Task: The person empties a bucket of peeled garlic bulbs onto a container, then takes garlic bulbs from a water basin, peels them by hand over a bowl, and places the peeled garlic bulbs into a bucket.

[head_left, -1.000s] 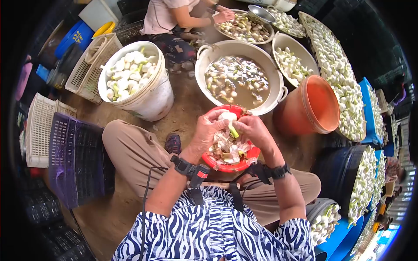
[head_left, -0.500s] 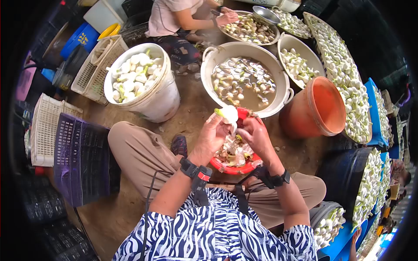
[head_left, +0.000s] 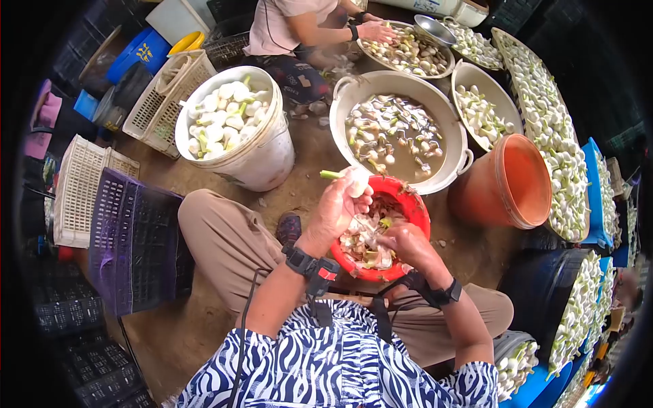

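Note:
My left hand is closed around a white garlic bulb, whose short green stem points left. Beneath both hands stands a red basin holding papery garlic peelings. My right hand hangs over the basin's right part, apart from the bulb, with fingers curled in; whatever they may hold is hidden. Just beyond the red basin is a large pale tub of murky water with garlic bulbs floating in it. A white bucket heaped with clean bulbs stands to the left.
An orange bucket leans at the right, before a long tray of garlic. Purple and white crates stand on the left. Across from me, a co-worker's hands touch another basin of bulbs.
My right hand has come away from the bulb, down and toward me over the peelings. The bulb has turned in my left hand, its stem now pointing left. The view has shifted slightly.

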Available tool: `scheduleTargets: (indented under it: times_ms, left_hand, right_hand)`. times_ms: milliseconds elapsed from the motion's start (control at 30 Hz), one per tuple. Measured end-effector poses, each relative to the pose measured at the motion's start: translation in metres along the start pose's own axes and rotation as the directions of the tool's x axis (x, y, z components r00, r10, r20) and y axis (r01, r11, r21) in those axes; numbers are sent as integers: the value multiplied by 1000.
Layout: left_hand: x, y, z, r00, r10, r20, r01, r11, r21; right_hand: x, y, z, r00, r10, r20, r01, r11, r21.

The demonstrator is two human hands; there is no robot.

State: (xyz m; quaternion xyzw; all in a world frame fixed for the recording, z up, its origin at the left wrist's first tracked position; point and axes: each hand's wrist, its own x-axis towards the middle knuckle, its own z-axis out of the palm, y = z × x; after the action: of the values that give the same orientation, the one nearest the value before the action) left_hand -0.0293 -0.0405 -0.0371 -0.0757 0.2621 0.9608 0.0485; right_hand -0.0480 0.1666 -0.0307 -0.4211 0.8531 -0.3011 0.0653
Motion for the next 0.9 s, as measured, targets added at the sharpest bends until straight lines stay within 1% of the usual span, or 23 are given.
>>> scheduleTargets:
  times_ms: [33,67,100,133,167,200,233,267,300,333,367,400,467,533,567,600,667,733,767,800,833,867,900]
  left_hand:
    - [0,-2,3,1000,8,-29,-6,996,90]
    - [0,-6,4,998,14,-57,-3,984,178]
    - [2,-11,0,1000,3,-21,0,989,148]
    - [3,-15,7,1000,-6,-18,9,989,149]
    - [4,-19,19,993,95,-68,-77,971,227]
    - [5,-22,27,974,202,-108,-160,938,306]
    - [6,-23,30,960,264,-93,-210,900,382]
    - [5,-23,33,958,269,-99,-214,900,381]
    - [3,-22,34,954,273,-122,-179,847,501]
    - [1,-19,37,947,284,-148,-137,776,615]
    - [8,-26,34,900,426,-94,-261,698,667]
    - [9,-29,29,843,537,14,-358,542,761]
    - [6,-22,27,811,557,177,-346,213,914]
    - [3,-19,34,723,624,298,-449,97,888]
    - [1,-17,36,717,631,295,-443,87,892]
    - [0,-17,38,727,638,254,-427,130,895]
    - [0,-15,40,738,639,218,-419,179,890]
    - [-1,-18,37,701,666,253,-406,81,910]
    - [1,-19,37,710,678,191,-428,199,882]
    - [-1,-20,38,808,588,17,-411,543,732]
    - [-5,-14,40,899,429,-86,-329,793,513]
    - [1,-8,36,907,416,-61,-358,840,408]
    - [5,-4,35,921,381,-78,-350,899,264]
  right_hand:
    - [1,-3,-8,1000,-11,-12,9,993,-121]
    - [10,-12,-17,1000,-6,-13,4,992,-123]
    - [25,-21,-23,970,187,-156,-156,969,190]
    - [38,-26,-26,885,404,-232,-247,830,501]
    - [46,-23,-25,879,397,-266,-174,784,596]
    - [49,-22,-27,875,402,-269,-178,784,594]
    - [54,-27,-34,871,449,-200,-212,710,672]
    - [59,-30,-37,867,484,-120,-247,625,741]
    - [59,-28,-35,867,485,-113,-262,636,726]
    - [60,-23,-34,872,483,-81,-287,638,714]
    - [61,-24,-38,872,487,-43,-322,639,699]
    - [65,-25,-42,880,474,-4,-343,643,684]
    - [67,-14,-42,915,399,53,-342,702,625]
    - [70,-20,-54,932,353,83,-319,689,651]
    - [71,-15,-45,914,392,106,-337,589,735]
    - [73,-15,-40,917,385,107,-334,590,735]
    - [76,-25,-36,891,454,-32,-324,682,656]
    - [77,-37,-41,893,430,-133,-337,834,438]
    - [75,-33,-34,880,428,-203,-321,854,408]
    - [74,-23,-22,865,417,-278,-302,876,375]
    - [69,-12,-9,868,376,-324,-289,914,284]
    - [65,-3,0,876,323,-358,-271,944,188]
    - [60,3,7,875,400,-272,-386,916,106]
